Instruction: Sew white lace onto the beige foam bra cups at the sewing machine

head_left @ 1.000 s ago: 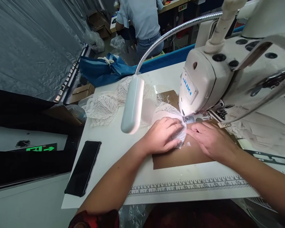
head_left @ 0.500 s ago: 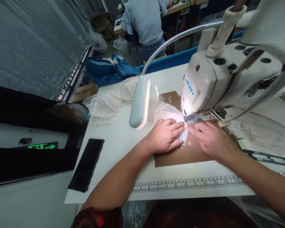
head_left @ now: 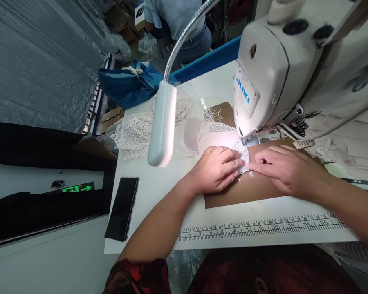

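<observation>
A pale bra cup with white lace (head_left: 245, 156) lies under the needle area of a white JUKI sewing machine (head_left: 260, 81). My left hand (head_left: 219, 169) rests on the lace, its fingers stretched over it and pressing down. At the lace's right edge is my right hand (head_left: 290, 169), one fingertip at the edge and the other fingers curled. Whether those curled fingers hold anything is hidden. Brown board (head_left: 223, 199) lies beneath the work and both hands. Smooth pale fabric and a lace border (head_left: 213, 127) spread behind my left hand.
A lamp head (head_left: 162, 126) on a bendy neck hangs left of the machine. White lace cups (head_left: 131, 132) lie behind it. A black phone (head_left: 122, 208) is at the table's left, and a ruler strip (head_left: 257, 228) runs along the front. Beyond the table sits a person (head_left: 184, 24).
The view has shifted closer to the machine. My fingers are farther from the needle, with more lace showing between. My right hand has drawn slightly to the right.
</observation>
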Demonstrator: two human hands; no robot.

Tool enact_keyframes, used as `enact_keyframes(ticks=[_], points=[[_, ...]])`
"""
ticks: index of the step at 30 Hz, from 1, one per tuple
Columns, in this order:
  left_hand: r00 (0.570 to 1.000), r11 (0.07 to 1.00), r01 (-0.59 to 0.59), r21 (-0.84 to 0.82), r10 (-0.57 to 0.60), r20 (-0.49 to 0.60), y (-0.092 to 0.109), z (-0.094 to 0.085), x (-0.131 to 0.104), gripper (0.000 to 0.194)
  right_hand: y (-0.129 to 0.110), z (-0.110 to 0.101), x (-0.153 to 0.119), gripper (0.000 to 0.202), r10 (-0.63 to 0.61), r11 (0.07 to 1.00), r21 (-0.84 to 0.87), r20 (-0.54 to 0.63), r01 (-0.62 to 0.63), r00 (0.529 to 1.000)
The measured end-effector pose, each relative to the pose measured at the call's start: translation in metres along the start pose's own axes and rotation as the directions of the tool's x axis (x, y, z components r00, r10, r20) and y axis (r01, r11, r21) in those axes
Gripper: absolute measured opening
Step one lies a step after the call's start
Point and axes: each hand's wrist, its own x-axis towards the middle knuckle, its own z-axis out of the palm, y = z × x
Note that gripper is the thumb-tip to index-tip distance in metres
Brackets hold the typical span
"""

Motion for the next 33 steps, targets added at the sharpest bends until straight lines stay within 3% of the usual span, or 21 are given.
enact_keyframes(ticks=[7, 17, 25, 33], points=[[0.998, 0.999, -0.024, 0.021, 0.023, 0.054, -0.0023, -0.0004, -0.0004, 0.032, 0.0007, -0.0030, -0.0006, 0.041, -0.146, 0.988, -0.050, -0.001, 0.146, 0.989], [0.997, 0.998, -0.041, 0.057, 0.037, 0.072, -0.0030, 0.0003, -0.0024, 0.030, 0.0008, -0.0045, -0.0020, 0.039, -0.127, 0.992, -0.022, 0.033, 0.128, 0.991], [0.996, 0.996, -0.043, 0.075, 0.037, 0.079, -0.0011, 0.0005, -0.0014, 0.031, -0.0018, -0.0077, -0.0014, 0.031, -0.089, 0.995, 0.038, -0.040, 0.091, 0.995], [0.999, 0.999, -0.018, 0.032, 0.017, 0.030, 0.0015, -0.0014, 0.0020, 0.034, -0.0055, -0.0030, 0.0003, 0.036, -0.131, 0.990, -0.056, 0.012, 0.131, 0.991]])
